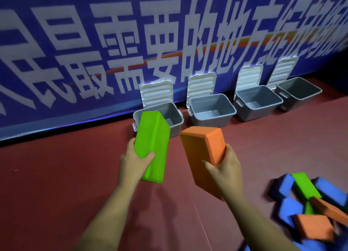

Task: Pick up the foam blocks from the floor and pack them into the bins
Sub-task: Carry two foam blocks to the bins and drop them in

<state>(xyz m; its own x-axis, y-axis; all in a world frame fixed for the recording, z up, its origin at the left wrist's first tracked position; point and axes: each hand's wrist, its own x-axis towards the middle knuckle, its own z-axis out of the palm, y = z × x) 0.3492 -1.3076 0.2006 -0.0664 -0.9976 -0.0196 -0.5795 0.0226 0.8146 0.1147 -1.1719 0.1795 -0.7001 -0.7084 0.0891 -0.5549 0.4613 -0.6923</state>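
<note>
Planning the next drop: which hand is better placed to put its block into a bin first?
Left. The left hand holds the green foam block with its far end at the leftmost bin's opening; the right hand's orange foam block appears short of every bin.

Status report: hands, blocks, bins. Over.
Left hand grips green block, right hand grips orange block. Four grey bins ahead, lids up. Path clear; loose blocks piled at right.

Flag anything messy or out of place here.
The loose foam blocks at lower right lie jumbled on the floor, overlapping at odd angles. The four bins stand neatly in a row, lids up. Nothing looks damaged.
</note>
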